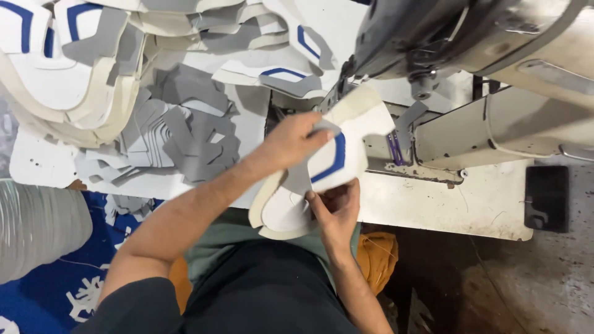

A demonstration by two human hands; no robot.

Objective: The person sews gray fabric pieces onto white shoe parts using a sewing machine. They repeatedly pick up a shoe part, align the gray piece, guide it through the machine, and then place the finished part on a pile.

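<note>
A white work table (489, 204) carries everything here, above a dark, stained floor. Along its far left edge lies a heap of white and blue shoe pieces (80, 68), already assembled by the look of them, and just right of it a pile of loose grey cut-outs (192, 133) not yet used, so much work seems left. Near the table's middle, the left hand (291, 145) closes on top of a white shoe upper (337, 158) with blue trim, thumb and fingers pinching it. The right hand (337, 213) grips its lower edge from beneath, fingers curled. The upper's far end reaches under the sewing machine (495, 43) head at the right.
</note>
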